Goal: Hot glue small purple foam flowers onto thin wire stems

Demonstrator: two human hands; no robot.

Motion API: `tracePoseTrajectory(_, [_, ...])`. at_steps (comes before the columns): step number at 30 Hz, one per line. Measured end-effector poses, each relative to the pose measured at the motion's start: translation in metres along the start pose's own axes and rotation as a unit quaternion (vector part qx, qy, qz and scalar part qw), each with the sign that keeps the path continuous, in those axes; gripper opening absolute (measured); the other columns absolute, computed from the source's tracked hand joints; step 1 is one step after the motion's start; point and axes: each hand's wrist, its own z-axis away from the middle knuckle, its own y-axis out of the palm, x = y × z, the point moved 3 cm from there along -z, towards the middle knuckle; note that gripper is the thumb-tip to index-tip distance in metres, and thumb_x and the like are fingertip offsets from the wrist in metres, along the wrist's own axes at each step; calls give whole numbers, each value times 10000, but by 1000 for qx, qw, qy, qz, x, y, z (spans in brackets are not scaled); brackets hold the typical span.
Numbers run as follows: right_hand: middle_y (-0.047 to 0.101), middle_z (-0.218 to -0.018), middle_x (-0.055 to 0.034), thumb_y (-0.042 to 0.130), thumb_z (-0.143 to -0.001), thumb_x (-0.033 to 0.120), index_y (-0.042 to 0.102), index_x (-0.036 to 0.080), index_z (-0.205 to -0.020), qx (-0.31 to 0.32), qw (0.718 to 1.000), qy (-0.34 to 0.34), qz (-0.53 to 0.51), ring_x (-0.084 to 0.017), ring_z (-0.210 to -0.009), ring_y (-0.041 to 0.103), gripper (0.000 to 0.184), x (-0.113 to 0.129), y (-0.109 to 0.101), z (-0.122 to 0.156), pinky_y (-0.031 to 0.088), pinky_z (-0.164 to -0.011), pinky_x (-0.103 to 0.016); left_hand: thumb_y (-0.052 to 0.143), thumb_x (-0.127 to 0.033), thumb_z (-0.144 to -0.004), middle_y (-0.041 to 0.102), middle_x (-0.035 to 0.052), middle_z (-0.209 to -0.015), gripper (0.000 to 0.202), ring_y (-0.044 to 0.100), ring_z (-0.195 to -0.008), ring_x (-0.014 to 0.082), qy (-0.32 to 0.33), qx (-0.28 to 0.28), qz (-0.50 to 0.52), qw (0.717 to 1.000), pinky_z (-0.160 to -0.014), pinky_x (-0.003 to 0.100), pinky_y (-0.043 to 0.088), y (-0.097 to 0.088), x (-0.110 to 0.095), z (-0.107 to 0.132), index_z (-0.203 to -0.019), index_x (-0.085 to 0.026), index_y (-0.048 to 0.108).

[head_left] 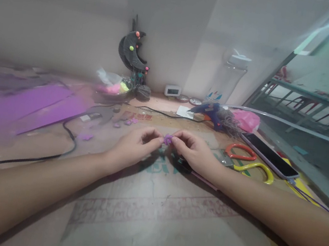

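Both my hands meet over the middle of a cardboard-covered table [148, 213]. Between them is a small purple foam piece [167, 139]. My left hand [135, 145] pinches it from the left with curled fingers. My right hand [193, 151] pinches it from the right, wrist resting on the cardboard. Both forearms lie stretched across the table toward the piece.
Purple foam sheets [28, 103] lie at the left, with small purple scraps [85, 136] near a black cable [67, 131]. A blue glue gun [211, 111], orange and yellow scissors [250, 160] and a phone [268, 155] sit at the right. A bowl [113, 88], black crescent ornament [132, 51] and bottle [227, 81] stand behind.
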Motion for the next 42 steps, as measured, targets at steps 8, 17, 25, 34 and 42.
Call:
tracePoseTrajectory(8, [644, -801, 6, 559, -912, 371, 570, 185, -956, 32, 994, 25, -104, -91, -605, 520, 192, -1, 3, 2, 367, -542, -233, 538, -339, -900, 566, -14, -702, 233, 521, -664, 129, 22, -31, -25, 999, -626, 266, 394, -2, -4, 1, -738, -176, 573])
tracePoseTrajectory(17, [513, -618, 76, 613, -874, 308, 488, 192, -1272, 61, 991, 50, -107, -120, -579, 533, 433, -4, 6, 5, 394, -544, -248, 535, -319, -887, 555, -13, -693, 209, 514, -645, 130, 14, -67, -32, 997, -619, 266, 401, -5, -6, 1, -737, -177, 564])
tracePoseTrajectory(25, [667, -790, -24, 569, -889, 344, 676, 164, -880, 3, 999, 20, 26, -145, -712, 573, 209, 0, -2, 1, 423, -635, -270, 527, -337, -883, 595, -4, -736, 209, 550, -717, 157, 5, -31, -85, 996, -678, 286, 406, -3, -2, 2, -750, -182, 574])
tracePoseTrajectory(34, [644, -729, -7, 553, -904, 382, 653, 167, -816, -4, 998, 6, 64, -139, -669, 550, 253, 1, -3, 1, 406, -615, -264, 461, -465, -933, 596, -5, -739, 352, 558, -730, 161, 3, -8, -86, 996, -679, 280, 409, -2, -2, 2, -766, -186, 595])
tracePoseTrajectory(42, [673, -792, -28, 566, -898, 305, 648, 171, -910, 14, 990, -35, 133, -158, -705, 586, 158, 3, -5, 2, 436, -640, -275, 495, -418, -918, 632, 4, -780, 297, 555, -724, 153, -2, -25, -93, 995, -671, 277, 401, -3, -3, 1, -788, -179, 614])
